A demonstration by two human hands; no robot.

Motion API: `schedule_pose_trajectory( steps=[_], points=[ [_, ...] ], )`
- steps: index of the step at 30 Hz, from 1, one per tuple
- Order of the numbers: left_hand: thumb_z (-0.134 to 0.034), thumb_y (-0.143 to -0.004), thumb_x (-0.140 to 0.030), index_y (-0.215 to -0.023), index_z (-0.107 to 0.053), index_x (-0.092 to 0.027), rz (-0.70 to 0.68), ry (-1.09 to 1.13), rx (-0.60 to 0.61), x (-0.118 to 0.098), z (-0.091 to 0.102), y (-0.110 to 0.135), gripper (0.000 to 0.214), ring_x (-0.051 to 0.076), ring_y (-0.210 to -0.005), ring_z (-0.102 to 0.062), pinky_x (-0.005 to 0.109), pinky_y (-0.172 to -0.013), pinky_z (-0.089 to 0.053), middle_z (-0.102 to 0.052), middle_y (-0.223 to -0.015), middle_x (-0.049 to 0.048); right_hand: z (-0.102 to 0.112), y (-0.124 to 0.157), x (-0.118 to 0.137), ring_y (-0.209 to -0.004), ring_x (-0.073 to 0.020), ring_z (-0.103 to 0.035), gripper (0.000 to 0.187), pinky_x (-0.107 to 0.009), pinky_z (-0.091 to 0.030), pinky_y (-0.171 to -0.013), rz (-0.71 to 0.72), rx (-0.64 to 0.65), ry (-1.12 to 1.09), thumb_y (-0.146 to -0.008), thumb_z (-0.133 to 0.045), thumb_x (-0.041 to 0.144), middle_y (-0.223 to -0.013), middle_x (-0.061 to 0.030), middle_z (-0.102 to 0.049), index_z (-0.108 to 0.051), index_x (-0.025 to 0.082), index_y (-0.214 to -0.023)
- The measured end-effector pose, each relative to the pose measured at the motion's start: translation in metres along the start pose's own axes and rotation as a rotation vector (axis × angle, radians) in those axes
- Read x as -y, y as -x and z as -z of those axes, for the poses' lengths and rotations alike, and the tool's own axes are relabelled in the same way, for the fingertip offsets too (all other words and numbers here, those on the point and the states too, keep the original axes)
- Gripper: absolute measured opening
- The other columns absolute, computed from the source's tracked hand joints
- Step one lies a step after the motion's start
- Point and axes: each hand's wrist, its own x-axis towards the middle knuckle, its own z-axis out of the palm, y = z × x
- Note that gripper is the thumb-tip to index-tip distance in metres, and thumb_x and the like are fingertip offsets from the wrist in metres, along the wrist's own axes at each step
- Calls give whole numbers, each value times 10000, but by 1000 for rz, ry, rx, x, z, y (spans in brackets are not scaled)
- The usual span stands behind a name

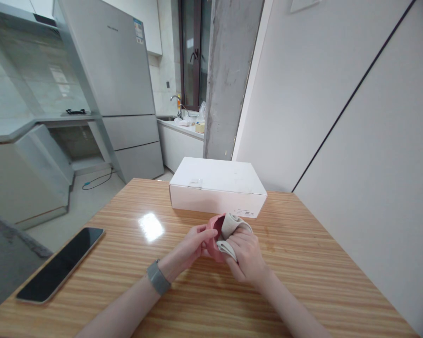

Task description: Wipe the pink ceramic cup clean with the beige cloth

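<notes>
My left hand (195,241) grips a pink, hollow container (215,253) by its rim, thumb at the opening and fingers around the outside. The container is tilted, so its dark inside shows; its exact kind is unclear. Bunched in my right hand (248,256) is a pale grey cloth (232,224), pressed at the container's mouth. Part of the cloth folds out below my right fingers, and part stands up above them. My right fingertips are hidden by the cloth. Both hands are just above the wooden table (127,281), near its middle.
Behind my hands a closed white box (218,176) lies on the table. A black-screened phone (61,265) rests near the left edge. Along the right side runs a white wall (373,188). Beyond the table are a grey fridge (127,70) and a sink counter (179,136).
</notes>
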Motion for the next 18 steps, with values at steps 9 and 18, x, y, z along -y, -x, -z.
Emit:
schedule_pose_trajectory(
  steps=[9, 18],
  points=[
    [-758, -751, -369, -881, -671, -160, -34, 189, -22, 12, -7, -1, 261, 97, -643, -565, 229, -637, -474, -642, -731, -12, -14, -1, 17, -530, -176, -436, 299, -343, -310, -602, -171, -117, 164, -891, -410, 185, -532, -34, -544, -522, 204, -614],
    [-620, -848, -486, -1059, -705, -152, 49, 193, 96, -3, -5, -1, 404, 165, -793, -648, 236, -668, -467, -737, -948, 62, 8, -7, 2, -458, -158, -367, 218, -333, -300, -528, 68, -40, -71, -786, -415, 237, -469, 10, -448, -405, 244, -569]
  ],
)
